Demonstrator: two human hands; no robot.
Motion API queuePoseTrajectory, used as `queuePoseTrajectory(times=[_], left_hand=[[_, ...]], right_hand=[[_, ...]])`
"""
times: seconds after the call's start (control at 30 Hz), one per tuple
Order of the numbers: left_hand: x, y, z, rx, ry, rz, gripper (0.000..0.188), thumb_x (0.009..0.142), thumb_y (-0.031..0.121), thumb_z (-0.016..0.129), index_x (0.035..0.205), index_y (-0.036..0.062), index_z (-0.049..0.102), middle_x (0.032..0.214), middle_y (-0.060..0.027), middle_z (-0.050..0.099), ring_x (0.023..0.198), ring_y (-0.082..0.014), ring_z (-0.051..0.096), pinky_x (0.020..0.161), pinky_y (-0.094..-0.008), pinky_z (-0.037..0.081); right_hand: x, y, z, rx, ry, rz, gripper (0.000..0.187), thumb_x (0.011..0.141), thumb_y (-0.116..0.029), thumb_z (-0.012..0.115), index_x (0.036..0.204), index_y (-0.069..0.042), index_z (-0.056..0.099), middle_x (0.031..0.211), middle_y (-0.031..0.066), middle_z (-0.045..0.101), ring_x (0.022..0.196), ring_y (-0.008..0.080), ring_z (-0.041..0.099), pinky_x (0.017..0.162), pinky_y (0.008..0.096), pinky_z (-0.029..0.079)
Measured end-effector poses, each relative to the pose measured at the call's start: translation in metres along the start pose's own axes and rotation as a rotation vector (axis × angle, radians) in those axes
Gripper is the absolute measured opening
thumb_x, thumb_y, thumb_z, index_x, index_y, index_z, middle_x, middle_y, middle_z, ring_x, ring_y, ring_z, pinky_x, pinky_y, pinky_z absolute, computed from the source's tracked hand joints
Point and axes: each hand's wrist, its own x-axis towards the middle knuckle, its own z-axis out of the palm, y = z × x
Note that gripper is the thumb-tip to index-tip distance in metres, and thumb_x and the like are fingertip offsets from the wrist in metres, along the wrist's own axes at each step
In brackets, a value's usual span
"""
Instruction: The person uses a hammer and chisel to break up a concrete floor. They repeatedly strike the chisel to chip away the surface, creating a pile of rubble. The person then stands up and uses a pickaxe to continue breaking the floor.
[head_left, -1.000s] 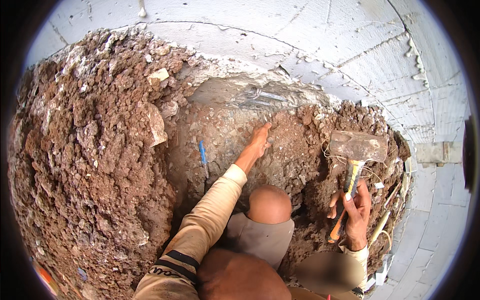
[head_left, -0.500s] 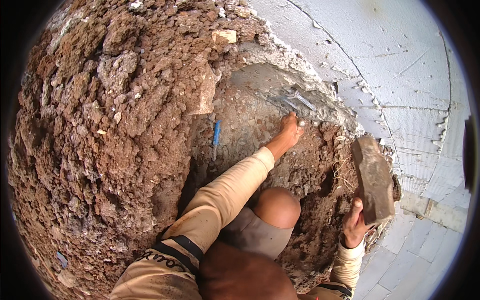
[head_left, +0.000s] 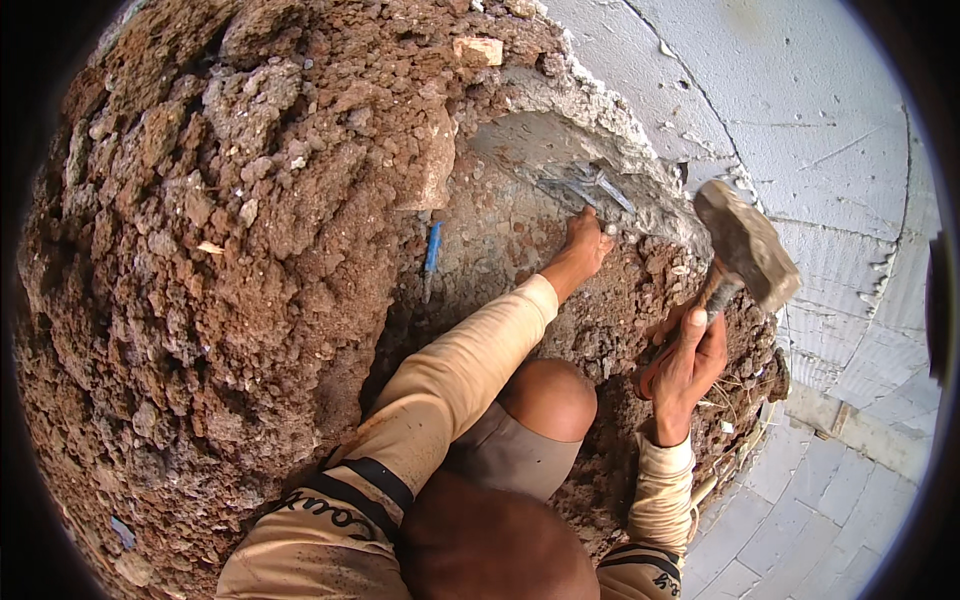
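My right hand (head_left: 690,362) is wrapped round the short handle of a sledgehammer (head_left: 750,245), its heavy, worn metal head raised over the right side of the dug hollow. Ahead of me, my left hand (head_left: 583,250) is closed low against the concrete edge, on what looks like a chisel; a pale rounded end shows at the fist, and the fingers hide most of it. Just beyond the fingertips, thin metal pieces (head_left: 612,192) lie against the grey broken concrete (head_left: 550,145). A slim blue-handled tool (head_left: 433,248) stands in the hollow to the left.
Rough reddish-brown rubble and soil (head_left: 220,300) rise on the left. A pale block wall (head_left: 820,150) runs along the right, above grey paving (head_left: 810,520). A light stone chunk (head_left: 478,51) sits at the far rim. My bent knee (head_left: 550,398) is between my arms.
My right hand has lifted the sledgehammer up and inward, its head tilting so the handle now shows. My left hand stays almost in place by the concrete.
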Motion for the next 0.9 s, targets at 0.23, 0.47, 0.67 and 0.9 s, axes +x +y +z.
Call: queuePoseTrajectory(times=[0.23,0.47,0.67,0.9], left_hand=[[0.017,0.002,-0.003,-0.111,-0.1,-0.041,0.019,0.104,0.029,0.046,0.112,0.0119,0.045,0.071,-0.0044,0.041,0.048,-0.012,0.037,0.04,-0.0273,0.031],[0.035,-0.013,-0.017,0.03,-0.09,-0.006,0.029,0.105,0.036,0.043,0.094,0.0091,0.048,0.066,-0.0048,0.047,0.05,-0.0159,0.045,0.042,-0.0325,0.037],[0.01,-0.01,-0.001,0.051,-0.031,-0.033,0.03,0.106,0.037,0.04,0.093,0.0102,0.043,0.069,-0.0047,0.045,0.048,-0.0142,0.04,0.04,-0.0305,0.03],[0.031,-0.02,-0.023,0.036,0.073,0.028,0.03,0.104,0.039,0.044,0.089,0.0133,0.048,0.07,-0.0013,0.044,0.052,-0.015,0.039,0.043,-0.0316,0.031]], right_hand=[[-0.028,0.054,0.05,-0.204,-0.017,0.266,0.047,0.105,-0.042,0.045,0.092,0.002,0.055,0.058,0.006,0.052,0.051,0.0155,0.052,0.048,0.0356,0.04],[-0.029,0.04,0.053,-0.034,-0.071,0.373,0.055,0.104,-0.052,0.04,0.084,-0.002,0.051,0.058,0.0051,0.049,0.047,0.0139,0.047,0.045,0.0312,0.039],[-0.032,0.068,0.055,0.074,0.139,0.258,0.052,0.105,-0.05,0.041,0.083,-0.004,0.049,0.058,0.0048,0.047,0.046,0.0119,0.044,0.043,0.0297,0.038],[-0.016,0.073,0.045,0.115,0.015,0.473,0.055,0.105,-0.049,0.041,0.072,-0.005,0.051,0.052,0.0026,0.047,0.047,0.0133,0.047,0.045,0.0341,0.037]])
